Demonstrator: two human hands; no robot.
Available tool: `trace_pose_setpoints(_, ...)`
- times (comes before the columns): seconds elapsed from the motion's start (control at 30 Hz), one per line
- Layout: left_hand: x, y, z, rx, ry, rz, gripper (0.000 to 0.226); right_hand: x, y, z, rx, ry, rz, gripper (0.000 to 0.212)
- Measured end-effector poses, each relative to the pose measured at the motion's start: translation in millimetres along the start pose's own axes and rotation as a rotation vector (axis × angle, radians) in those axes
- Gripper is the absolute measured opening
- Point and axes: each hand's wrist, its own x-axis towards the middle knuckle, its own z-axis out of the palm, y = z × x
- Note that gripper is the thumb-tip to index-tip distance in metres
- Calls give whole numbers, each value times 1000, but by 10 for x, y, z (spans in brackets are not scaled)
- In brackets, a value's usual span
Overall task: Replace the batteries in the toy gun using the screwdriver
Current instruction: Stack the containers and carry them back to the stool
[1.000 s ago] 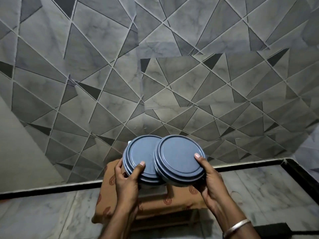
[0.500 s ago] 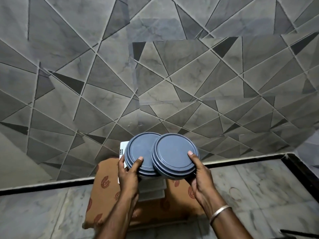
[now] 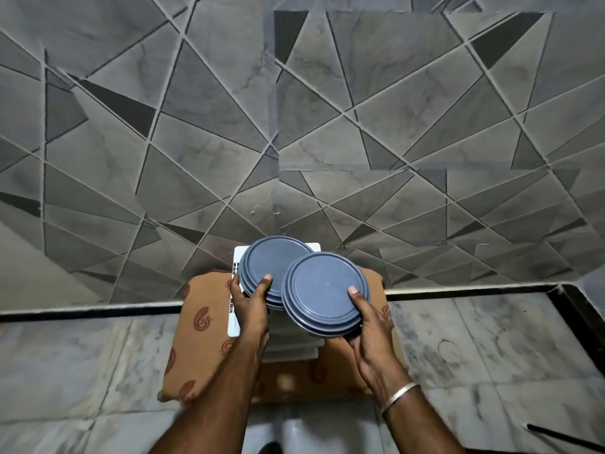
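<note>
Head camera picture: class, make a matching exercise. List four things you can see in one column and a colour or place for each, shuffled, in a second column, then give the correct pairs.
Things:
1. Round lid in right hand
2. Bangle
3. Patterned cloth
4. White boxes

Descriptions:
A. Orange-brown
B. Stacked on the cloth, under the lids
C. Blue-grey
D. On the right wrist

Pairs: 1-C, 2-D, 3-A, 4-B

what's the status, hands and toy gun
Left hand and right hand each hold a blue round container. No toy gun or screwdriver in sight. White stack on orange cushion below.
</note>
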Motion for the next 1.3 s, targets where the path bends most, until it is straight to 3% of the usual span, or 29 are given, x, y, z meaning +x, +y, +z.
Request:
trace_pose_setpoints(0.23, 236, -168, -36, 65, 41, -8, 70, 251, 154, -45, -41, 23, 23, 42)
trace_pose_setpoints(0.73, 493, -317, -126, 294, 74, -3, 57, 355, 275, -264, -76, -5, 55, 34)
trace_pose_setpoints(1.0, 440, -355, -210, 461, 157, -18, 79, 304, 385, -309, -86, -14, 60, 39)
trace_pose_setpoints(1.13, 141, -220, -132, 394, 189, 104, 47, 245, 420, -290, -102, -38, 55, 38)
trace_pose_setpoints(1.23, -108, -112, -130, 235, 62, 186, 20, 182, 443, -244, -101, -58, 54, 38)
trace_pose_setpoints(1.3, -335, -31, -168, 194, -60, 153, 24, 136, 455, -232, -93, -73, 45, 40)
